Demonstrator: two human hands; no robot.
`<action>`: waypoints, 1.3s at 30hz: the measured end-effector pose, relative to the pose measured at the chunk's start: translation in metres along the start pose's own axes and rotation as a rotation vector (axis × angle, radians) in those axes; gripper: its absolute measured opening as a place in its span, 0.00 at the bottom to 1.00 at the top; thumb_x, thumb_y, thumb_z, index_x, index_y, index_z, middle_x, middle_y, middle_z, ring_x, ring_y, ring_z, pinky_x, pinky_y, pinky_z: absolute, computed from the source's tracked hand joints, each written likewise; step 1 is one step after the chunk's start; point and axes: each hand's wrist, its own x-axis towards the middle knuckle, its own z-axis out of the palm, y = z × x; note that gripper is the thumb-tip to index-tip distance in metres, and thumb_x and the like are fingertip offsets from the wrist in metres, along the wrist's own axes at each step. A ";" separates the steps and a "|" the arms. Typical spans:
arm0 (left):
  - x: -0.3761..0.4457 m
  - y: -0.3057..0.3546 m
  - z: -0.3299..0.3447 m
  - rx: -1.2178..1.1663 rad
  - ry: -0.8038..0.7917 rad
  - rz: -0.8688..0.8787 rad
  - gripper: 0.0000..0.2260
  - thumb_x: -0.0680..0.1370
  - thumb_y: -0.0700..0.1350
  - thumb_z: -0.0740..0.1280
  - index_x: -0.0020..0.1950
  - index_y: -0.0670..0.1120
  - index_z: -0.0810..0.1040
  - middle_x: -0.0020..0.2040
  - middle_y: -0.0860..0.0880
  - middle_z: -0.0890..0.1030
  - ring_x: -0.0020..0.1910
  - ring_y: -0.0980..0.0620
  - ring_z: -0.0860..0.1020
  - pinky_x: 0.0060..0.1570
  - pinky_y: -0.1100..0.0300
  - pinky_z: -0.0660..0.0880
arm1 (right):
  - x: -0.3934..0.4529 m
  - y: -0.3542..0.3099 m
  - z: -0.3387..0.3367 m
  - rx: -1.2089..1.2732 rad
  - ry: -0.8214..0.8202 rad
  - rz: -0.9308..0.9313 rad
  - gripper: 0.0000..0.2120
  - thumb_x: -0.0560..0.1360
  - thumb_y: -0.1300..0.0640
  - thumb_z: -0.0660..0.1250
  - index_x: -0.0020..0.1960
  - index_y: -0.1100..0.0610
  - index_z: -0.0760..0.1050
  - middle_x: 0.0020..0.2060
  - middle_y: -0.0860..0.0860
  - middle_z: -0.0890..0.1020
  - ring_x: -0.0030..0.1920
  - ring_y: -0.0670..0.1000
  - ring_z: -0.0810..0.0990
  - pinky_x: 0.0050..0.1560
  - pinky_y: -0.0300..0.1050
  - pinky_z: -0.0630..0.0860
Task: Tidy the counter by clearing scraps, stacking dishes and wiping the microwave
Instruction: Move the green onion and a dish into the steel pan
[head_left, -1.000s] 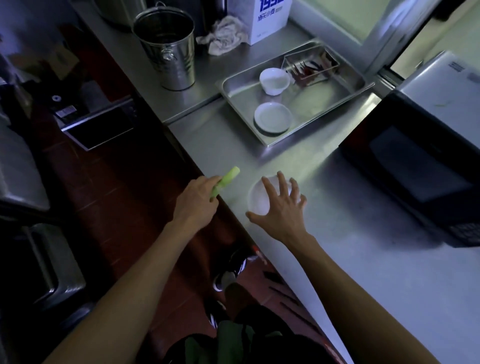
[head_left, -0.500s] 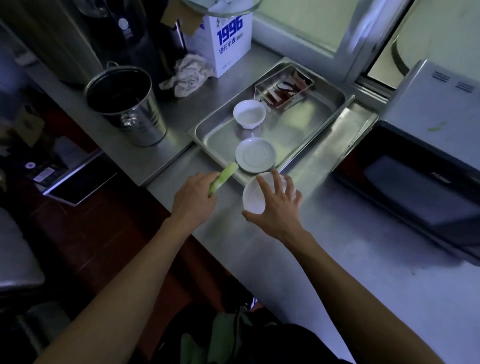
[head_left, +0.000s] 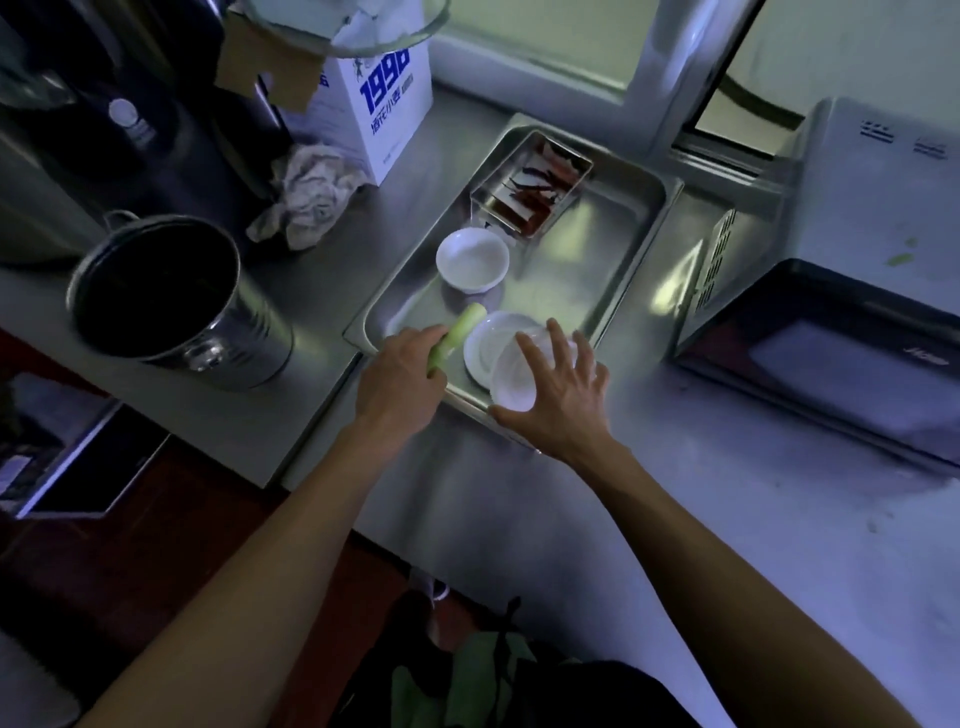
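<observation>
A: What sits at the left of the frame?

B: A steel bucket (head_left: 171, 296) stands on the tabletop (head_left: 753, 519), dark inside. Above and to its right lies a crumpled cloth (head_left: 306, 195), and just behind that stands a white carton (head_left: 387, 111) with blue print.

A: And the left hand?

B: The left hand (head_left: 397, 382) is at centre frame, over the near left corner of the steel tray (head_left: 613, 249). Its fingers are curled round a pale green vegetable stalk (head_left: 457, 335), which sticks up and to the right out of the fist.

A: What is in the tray?

B: A small white bowl (head_left: 472, 258) stands upright in the middle of it. Nearer the front edge lies a white saucer (head_left: 488, 348). At the far end sits a small rectangular metal container (head_left: 532, 189) with dark reddish strips in it.

A: The right hand?

B: The right hand (head_left: 561, 400) holds a second white saucer (head_left: 511, 379), tilted, over the near rim of the tray. It overlaps the lying saucer; I cannot tell whether the two touch. The thumb is under the near edge and the fingers are spread over the far edge, so the grip is wide and fairly loose.

A: And further right?

B: The microwave (head_left: 831, 322) stands on the tabletop, well apart from the hands, its dark door facing the lower right. A small green scrap (head_left: 898, 258) lies on its pale top.
</observation>
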 end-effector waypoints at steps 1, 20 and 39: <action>0.010 -0.005 -0.004 -0.007 -0.004 0.013 0.23 0.73 0.40 0.65 0.67 0.54 0.74 0.52 0.48 0.77 0.53 0.43 0.76 0.48 0.46 0.77 | 0.007 -0.005 0.002 0.004 0.001 0.016 0.46 0.66 0.29 0.68 0.77 0.44 0.56 0.80 0.52 0.51 0.77 0.64 0.51 0.69 0.68 0.60; 0.111 -0.046 -0.008 -0.038 -0.191 0.246 0.24 0.74 0.40 0.66 0.70 0.51 0.73 0.55 0.47 0.78 0.54 0.44 0.76 0.51 0.46 0.76 | 0.096 -0.028 0.067 0.043 -0.223 0.285 0.50 0.67 0.28 0.67 0.80 0.43 0.47 0.80 0.50 0.42 0.79 0.63 0.42 0.73 0.70 0.52; 0.119 -0.040 0.023 0.040 -0.251 0.248 0.21 0.76 0.43 0.68 0.69 0.54 0.73 0.57 0.51 0.79 0.56 0.47 0.76 0.50 0.49 0.75 | 0.080 -0.019 0.059 0.237 0.001 0.304 0.38 0.75 0.38 0.66 0.79 0.47 0.55 0.80 0.53 0.53 0.80 0.58 0.50 0.75 0.64 0.59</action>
